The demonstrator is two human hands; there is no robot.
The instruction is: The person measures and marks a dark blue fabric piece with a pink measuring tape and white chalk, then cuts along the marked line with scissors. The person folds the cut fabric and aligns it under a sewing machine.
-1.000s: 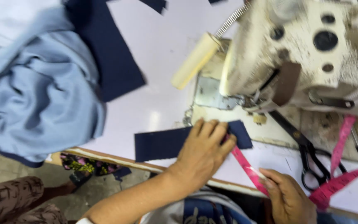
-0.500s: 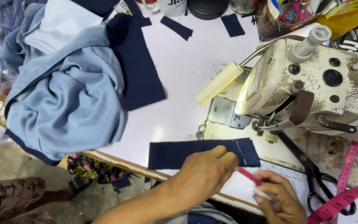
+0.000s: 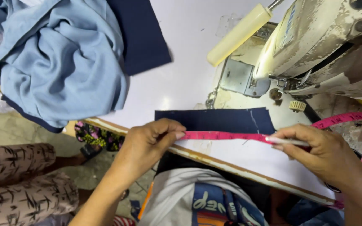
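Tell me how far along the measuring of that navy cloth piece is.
Done: the navy piece lies flat on the white table before the sewing machine. In hand: the left hand and right hand stretch the pink tape measure along its near edge; the right also holds a thin white marker. Left: no fresh mark at the tip yet.

Matt navy cloth strip [image 3: 218, 120], glossy pink plastic measuring tape [image 3: 227, 135], chipped, worn-painted metal sewing machine [image 3: 323, 46].

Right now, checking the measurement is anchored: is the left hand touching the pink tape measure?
Touching. The head view shows the left hand with fingertips pinching the end of the pink tape measure, stretched along the dark blue fabric piece.
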